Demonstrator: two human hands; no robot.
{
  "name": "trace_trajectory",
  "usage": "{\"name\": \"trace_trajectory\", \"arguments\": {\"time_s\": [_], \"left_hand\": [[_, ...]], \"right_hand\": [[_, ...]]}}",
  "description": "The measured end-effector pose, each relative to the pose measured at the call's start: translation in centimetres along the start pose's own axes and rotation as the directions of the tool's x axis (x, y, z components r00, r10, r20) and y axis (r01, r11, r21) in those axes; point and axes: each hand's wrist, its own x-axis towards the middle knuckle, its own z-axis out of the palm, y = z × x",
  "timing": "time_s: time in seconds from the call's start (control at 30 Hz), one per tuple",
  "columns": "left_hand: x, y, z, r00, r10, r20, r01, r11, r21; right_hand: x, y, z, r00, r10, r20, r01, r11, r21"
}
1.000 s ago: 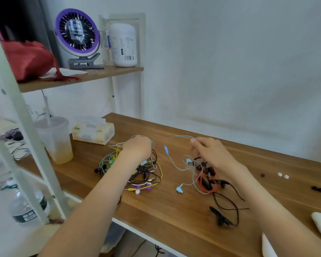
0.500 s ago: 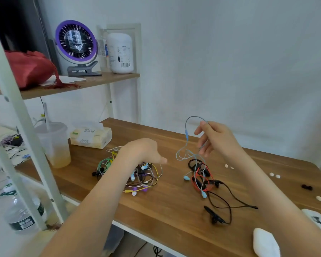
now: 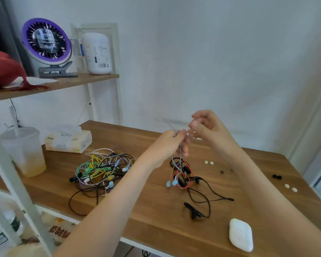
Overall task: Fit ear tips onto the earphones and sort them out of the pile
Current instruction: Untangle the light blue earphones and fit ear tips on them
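Fingers of the left hand [image 3: 165, 147] and right hand [image 3: 209, 128] pinch the pale-blue earphones [image 3: 168, 183] aloft, apparently untangling; next likely needs the white ear tips [image 3: 209, 162] at their two o'clock.

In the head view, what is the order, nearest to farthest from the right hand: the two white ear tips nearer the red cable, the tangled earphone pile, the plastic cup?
From the right hand:
1. White ear tips, on the table just below it.
2. Earphone pile, farther left.
3. Plastic cup, far left on the table.
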Motion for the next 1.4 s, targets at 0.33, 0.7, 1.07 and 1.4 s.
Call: {"name": "trace_trajectory", "arguments": {"time_s": [0.33,0.7,1.07,1.4], "left_hand": [[0.4,3.5,0.8,0.984,0.081,-0.159,-0.132,0.928,-0.348],[-0.3,2.9,-2.8,0.972,0.049,-0.232,-0.163,0.848,-0.504],[0.1,0.1,-1.2,0.984,-0.061,-0.168,0.017,0.967,-0.253],[0.5,1.6,1.9,0.998,0.003,-0.058,-0.034,0.837,-0.545]], "right_hand": [[-2.5,6.0,1.8,0.856,0.394,0.335,-0.192,0.844,-0.501],[-2.5,6.8,-0.9,0.921,0.382,0.069,-0.318,0.845,-0.43],[-2.2,3.6,-0.4,0.973,0.178,-0.149,-0.185,0.982,-0.039],[-3.7,4.8,-1.7,0.804,0.387,0.452,-0.422,0.906,-0.025]]}}
